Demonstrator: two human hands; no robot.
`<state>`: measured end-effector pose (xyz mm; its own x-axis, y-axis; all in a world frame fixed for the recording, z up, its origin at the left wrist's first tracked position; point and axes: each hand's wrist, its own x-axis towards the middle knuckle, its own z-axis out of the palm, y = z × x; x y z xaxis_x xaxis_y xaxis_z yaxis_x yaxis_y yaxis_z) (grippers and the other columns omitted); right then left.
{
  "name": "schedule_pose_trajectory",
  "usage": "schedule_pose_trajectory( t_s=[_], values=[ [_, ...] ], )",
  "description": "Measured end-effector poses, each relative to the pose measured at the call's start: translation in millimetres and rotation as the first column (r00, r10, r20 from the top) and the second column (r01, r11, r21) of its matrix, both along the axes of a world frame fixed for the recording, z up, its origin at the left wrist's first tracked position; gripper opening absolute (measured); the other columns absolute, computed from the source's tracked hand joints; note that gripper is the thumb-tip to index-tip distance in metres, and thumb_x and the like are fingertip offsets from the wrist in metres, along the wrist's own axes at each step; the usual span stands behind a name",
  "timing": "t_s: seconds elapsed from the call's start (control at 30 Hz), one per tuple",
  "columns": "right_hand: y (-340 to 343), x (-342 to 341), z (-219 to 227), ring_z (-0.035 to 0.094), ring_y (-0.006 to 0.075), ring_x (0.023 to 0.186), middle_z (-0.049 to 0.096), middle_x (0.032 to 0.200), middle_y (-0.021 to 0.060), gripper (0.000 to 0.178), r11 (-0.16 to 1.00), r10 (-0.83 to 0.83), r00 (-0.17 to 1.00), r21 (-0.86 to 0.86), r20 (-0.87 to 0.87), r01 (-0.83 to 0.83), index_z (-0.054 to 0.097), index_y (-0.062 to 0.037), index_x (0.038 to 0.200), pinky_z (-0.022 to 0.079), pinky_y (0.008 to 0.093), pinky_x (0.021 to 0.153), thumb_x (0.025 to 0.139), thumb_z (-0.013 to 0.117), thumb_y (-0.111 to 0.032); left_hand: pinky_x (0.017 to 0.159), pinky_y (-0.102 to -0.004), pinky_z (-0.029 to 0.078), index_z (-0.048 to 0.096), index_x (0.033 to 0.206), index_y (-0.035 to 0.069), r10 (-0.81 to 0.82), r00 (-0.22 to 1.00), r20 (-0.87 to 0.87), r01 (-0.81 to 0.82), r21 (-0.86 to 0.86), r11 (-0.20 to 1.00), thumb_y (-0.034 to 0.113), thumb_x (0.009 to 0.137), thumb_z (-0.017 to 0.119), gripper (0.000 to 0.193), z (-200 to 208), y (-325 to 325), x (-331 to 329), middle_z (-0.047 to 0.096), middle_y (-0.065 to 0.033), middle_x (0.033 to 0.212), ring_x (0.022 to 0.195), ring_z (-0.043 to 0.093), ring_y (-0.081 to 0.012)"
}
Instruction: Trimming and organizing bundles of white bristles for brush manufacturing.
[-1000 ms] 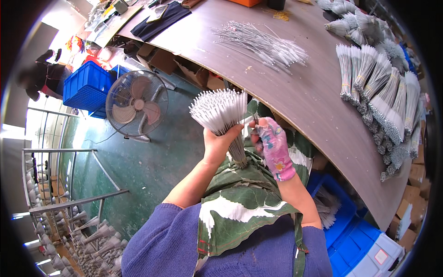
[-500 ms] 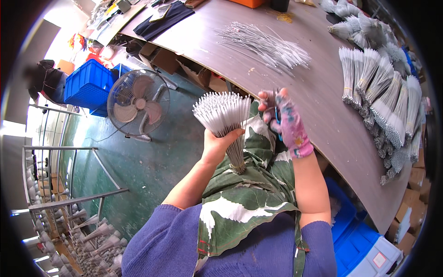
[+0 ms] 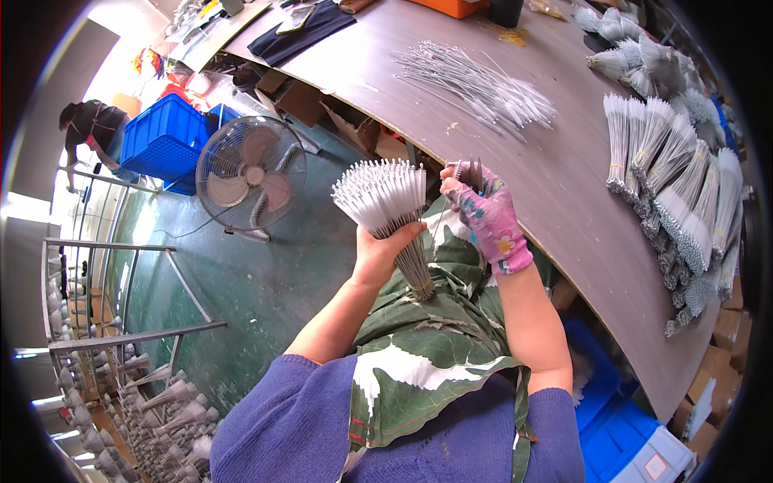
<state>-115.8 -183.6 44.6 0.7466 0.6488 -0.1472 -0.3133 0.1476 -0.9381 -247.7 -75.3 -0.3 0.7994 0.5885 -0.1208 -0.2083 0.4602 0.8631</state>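
Note:
My bare left hand (image 3: 382, 251) is wrapped round a thick bundle of thin wire brushes (image 3: 380, 197). Their white bristle ends fan upward, and the grey wire stems run down to a yellowish band near my lap. To its right is my right hand (image 3: 488, 217), in a pink flowered glove with bare fingertips. Its fingers are closed round scissors (image 3: 476, 171) whose dark blades point up; the handles are mostly hidden. A small bristled piece, perhaps a single brush, shows at those fingertips, but its hold is unclear.
Loose wire brushes (image 3: 479, 88) lie on the brown table (image 3: 580, 209). Banded brush bundles (image 3: 684, 185) are piled at its right. A standing fan (image 3: 254, 175), blue crates (image 3: 167, 137) and a bending person (image 3: 97, 129) are at left. A metal rack (image 3: 137, 344) stands nearer; blue bins (image 3: 620, 443) sit lower right.
My right hand has shifted slightly left and turned, so the scissor blades show more. My left hand keeps the brush bundle almost in place. The view has shifted slightly; the person at left shows more clearly.

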Motion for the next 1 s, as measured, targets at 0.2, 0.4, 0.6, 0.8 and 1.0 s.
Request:
schedule_pose_trajectory(
  t_s=[0.2, 0.4, 0.6, 0.8, 1.0],
  values=[
    [2, 9, 3, 0.053, 0.0062, 0.08, 0.06, 0.09, 0.0012, 0.027, 0.96, 0.148, 0.987, 0.23, 0.063, -0.158, 0.059, -0.0006, 0.11, 0.042, 0.0182, 0.069, 0.082, 0.06, -0.001, 0.076, -0.0292, 0.051, 0.057, 0.106, -0.001, 0.014, 0.999, -0.048, -0.013, 0.027, 1.0, -0.005, 0.073, 0.069, 0.035, -3, 8, 0, 0.062, -0.0058, 0.094, 0.085, 0.061, -0.0143],
    [8, 12, 20, 0.053, 0.0064, 0.081, 0.058, 0.095, 0.0015, 0.03, 0.958, 0.249, 0.946, 0.09, 0.207, -0.271, 0.058, 0.0, 0.108, 0.046, 0.021, 0.076, 0.079, 0.063, 0.004, 0.078, -0.0292, 0.049, 0.058, 0.107, 0.001, -0.091, 0.994, -0.054, 0.094, 0.059, 0.994, -0.005, 0.071, 0.071, 0.038, -2, 6, 3, 0.063, -0.0033, 0.095, 0.087, 0.06, -0.0139],
    [6, 24, 35, 0.052, 0.0065, 0.083, 0.057, 0.092, -0.0009, 0.026, 0.934, 0.343, 0.89, -0.01, 0.301, -0.357, 0.059, -0.0013, 0.101, 0.044, 0.0213, 0.077, 0.077, 0.067, 0.001, 0.08, -0.0295, 0.047, 0.058, 0.108, 0.003, -0.169, 0.985, -0.045, 0.167, -0.056, 0.984, -0.006, 0.07, 0.07, 0.04, 1, 8, 3, 0.063, -0.003, 0.094, 0.087, 0.059, -0.0149],
    [-5, 33, 29, 0.053, 0.007, 0.084, 0.057, 0.092, -0.0003, 0.025, 0.901, 0.427, 0.882, -0.015, 0.201, -0.433, 0.058, -0.0012, 0.101, 0.044, 0.022, 0.078, 0.077, 0.065, 0.003, 0.076, -0.0293, 0.049, 0.059, 0.105, 0.001, -0.096, 0.995, -0.012, 0.094, -0.079, 0.992, -0.005, 0.072, 0.069, 0.035, -8, 9, 0, 0.063, -0.0047, 0.093, 0.084, 0.061, -0.0154],
    [-4, 31, 23, 0.053, 0.0072, 0.085, 0.057, 0.094, 0.0001, 0.031, 0.917, 0.38, 0.896, 0.031, 0.231, -0.397, 0.058, -0.0003, 0.111, 0.047, 0.0232, 0.076, 0.08, 0.06, 0.003, 0.079, -0.0306, 0.051, 0.059, 0.106, -0.001, -0.042, 0.999, 0.006, 0.043, -0.086, 0.995, -0.005, 0.075, 0.066, 0.032, -12, 5, -2, 0.064, -0.0077, 0.094, 0.086, 0.063, -0.0176]
  ],
)
